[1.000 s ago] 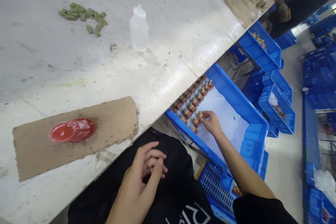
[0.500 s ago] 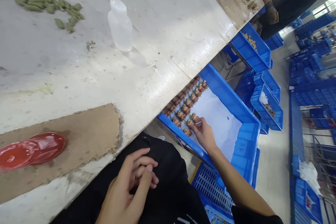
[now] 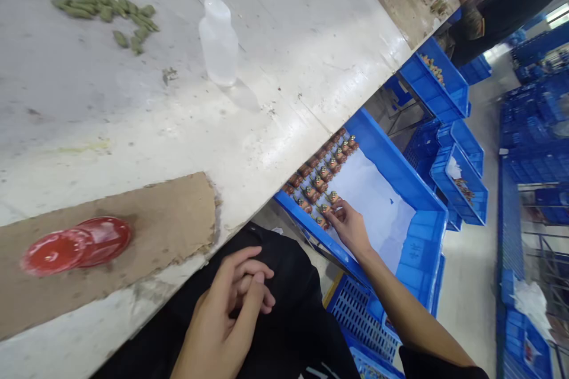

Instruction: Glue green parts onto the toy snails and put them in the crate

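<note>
My right hand [image 3: 351,227] reaches into a large blue crate [image 3: 429,231]. Its fingertips close around a small brown-and-orange figurine [image 3: 325,209] with a green top, standing near the end of a row. Several similar figurines [image 3: 310,192] stand in rows on the white liner sheet [image 3: 377,189] at the crate's table side. Over my lap, my left hand [image 3: 231,308] hangs loosely curled, with the index finger extended and the thumb across the other fingers. Nothing shows in it.
On the white table [image 3: 267,41] are a translucent squeeze bottle [image 3: 219,41], small green pieces [image 3: 95,3] and a red glossy dish [image 3: 57,251] on cardboard [image 3: 178,207]. More blue crates [image 3: 462,183] stand at right. A co-worker's arm [image 3: 472,18] shows at the far table.
The view has shifted slightly, so the table and crate appear a little farther right. My right hand stays at the same figurine, and my left hand keeps its curled pose.
</note>
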`<state>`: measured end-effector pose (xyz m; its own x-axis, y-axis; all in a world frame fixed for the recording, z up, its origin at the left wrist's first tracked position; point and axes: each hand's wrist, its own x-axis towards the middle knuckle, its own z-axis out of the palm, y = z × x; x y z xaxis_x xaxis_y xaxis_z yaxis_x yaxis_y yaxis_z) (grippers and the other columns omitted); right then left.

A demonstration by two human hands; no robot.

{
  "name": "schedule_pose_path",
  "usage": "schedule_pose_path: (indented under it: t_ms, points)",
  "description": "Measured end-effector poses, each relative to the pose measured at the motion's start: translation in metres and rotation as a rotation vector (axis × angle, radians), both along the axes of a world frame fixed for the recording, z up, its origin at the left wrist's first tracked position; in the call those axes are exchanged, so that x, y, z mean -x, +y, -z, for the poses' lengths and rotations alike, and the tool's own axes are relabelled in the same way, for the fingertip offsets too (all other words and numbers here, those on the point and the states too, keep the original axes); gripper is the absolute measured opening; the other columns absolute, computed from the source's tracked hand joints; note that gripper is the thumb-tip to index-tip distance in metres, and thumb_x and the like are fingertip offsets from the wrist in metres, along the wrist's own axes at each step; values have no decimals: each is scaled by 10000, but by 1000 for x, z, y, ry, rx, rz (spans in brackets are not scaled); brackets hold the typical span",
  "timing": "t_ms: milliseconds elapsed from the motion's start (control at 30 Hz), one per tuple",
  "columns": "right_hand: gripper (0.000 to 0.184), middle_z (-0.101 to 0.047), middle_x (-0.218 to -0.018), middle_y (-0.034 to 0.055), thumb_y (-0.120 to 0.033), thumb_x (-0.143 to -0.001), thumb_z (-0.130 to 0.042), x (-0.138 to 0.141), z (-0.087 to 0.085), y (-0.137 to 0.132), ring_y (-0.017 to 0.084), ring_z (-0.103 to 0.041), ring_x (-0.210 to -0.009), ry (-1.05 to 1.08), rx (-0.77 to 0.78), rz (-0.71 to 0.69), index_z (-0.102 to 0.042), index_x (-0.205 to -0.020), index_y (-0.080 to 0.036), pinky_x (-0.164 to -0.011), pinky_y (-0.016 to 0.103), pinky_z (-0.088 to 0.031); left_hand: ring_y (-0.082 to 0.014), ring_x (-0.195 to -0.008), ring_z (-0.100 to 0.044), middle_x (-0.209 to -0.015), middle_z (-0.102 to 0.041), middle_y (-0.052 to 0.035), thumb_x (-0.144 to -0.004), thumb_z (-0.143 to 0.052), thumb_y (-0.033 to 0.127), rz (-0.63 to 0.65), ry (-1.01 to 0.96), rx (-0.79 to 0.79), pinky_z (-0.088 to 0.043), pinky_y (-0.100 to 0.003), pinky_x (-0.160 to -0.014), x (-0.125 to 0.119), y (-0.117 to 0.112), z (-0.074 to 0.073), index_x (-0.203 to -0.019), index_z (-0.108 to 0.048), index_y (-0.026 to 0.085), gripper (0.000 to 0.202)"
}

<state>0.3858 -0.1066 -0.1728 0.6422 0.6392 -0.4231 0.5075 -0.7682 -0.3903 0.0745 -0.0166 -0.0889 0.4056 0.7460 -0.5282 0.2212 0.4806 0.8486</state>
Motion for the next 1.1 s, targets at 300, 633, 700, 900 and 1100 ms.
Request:
schedule_pose_path:
  t_ms: [300, 633, 700, 900, 1100]
  points:
    - [278, -811, -1198, 68, -409, -1173, -757, 4, -33, 30, 236, -805, -1038, -199, 77, -83, -772, -1332, -182, -973, 459, -701, -173, -726, -793, -1068, -807, -21, -1174, -618, 426, 12, -38, -53, -713, -280, -643, 8, -3, 12, -1391, -694, 299, 262]
    - [297, -800, -1351, 102, -421, -1163, -770, 22, -41, 82, 273, -795, -1192, -213, 212, -290, -779, -1356, -196, -1071, 513, -681, -169, -727, -801, -1071, -808, -19, -1183, -624, 426, 8, -38, -81, -721, -270, -634, 10, -4, 18, -1396, -695, 293, 261]
    - [298, -801, -1347, 101, -425, -1161, -773, 22, -41, 85, 271, -798, -1181, -212, 251, -294, -781, -1349, -194, -1061, 507, -686, -175, -721, -804, -1071, -812, -26, -1181, -632, 436, 9, -53, -85, -726, -277, -625, 10, -3, 20, -1399, -697, 286, 272]
    - [305, -803, -1355, 103, -423, -1162, -776, 24, -44, 86, 270, -804, -1182, -197, 290, -309, -780, -1362, -193, -1058, 507, -692, -186, -704, -806, -1048, -817, -39, -1171, -643, 452, 13, -59, -87, -723, -285, -606, 9, -2, 18, -1376, -713, 269, 283]
    - [298, -820, -1323, 96, -431, -1166, -766, 25, -43, 83, 267, -810, -1175, -215, 277, -289, -790, -1341, -190, -1074, 512, -680, -165, -685, -793, -1027, -802, -20, -1174, -617, 382, 11, -68, -75, -701, -262, -610, 2, -1, 13, -1355, -707, 275, 228]
